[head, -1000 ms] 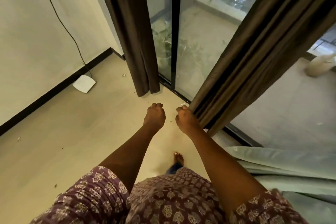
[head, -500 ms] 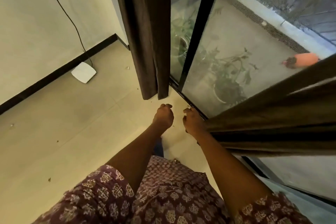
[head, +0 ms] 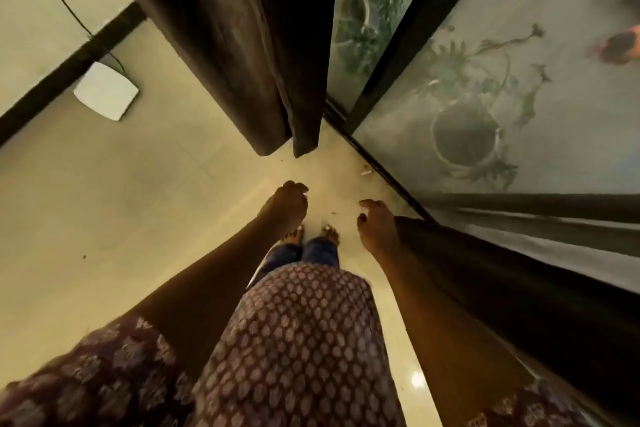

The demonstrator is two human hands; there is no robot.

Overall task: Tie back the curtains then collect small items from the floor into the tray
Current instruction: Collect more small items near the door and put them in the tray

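- A pale tiled floor (head: 104,204) is seen from above, bounded by a cream wall with a black skirting strip (head: 69,69) on the left and a glass sliding door (head: 519,45) with a dark frame on the right.
- The right curtain (head: 519,288) is drawn low across the right side, running along and behind the right forearm; its dark brown gathered fabric lies just beside the right hand (head: 377,225).
- The right-hand grip is seen with fingers loosely curled and spread; whether fabric is caught under the palm cannot be told.
- The left hand (head: 287,206) is held as a closed fist above the floor, well apart from both curtains; nothing is visibly held in it.
- The left curtain (head: 249,45) hangs upright in dark brown folds, its hem ending just above the floor.
- Small scraps (head: 366,170) lie on the floor near the door track.
- A white flat device (head: 105,91) with a black cable lies by the skirting.
- Open floor extends to the left of the bare feet (head: 329,232).
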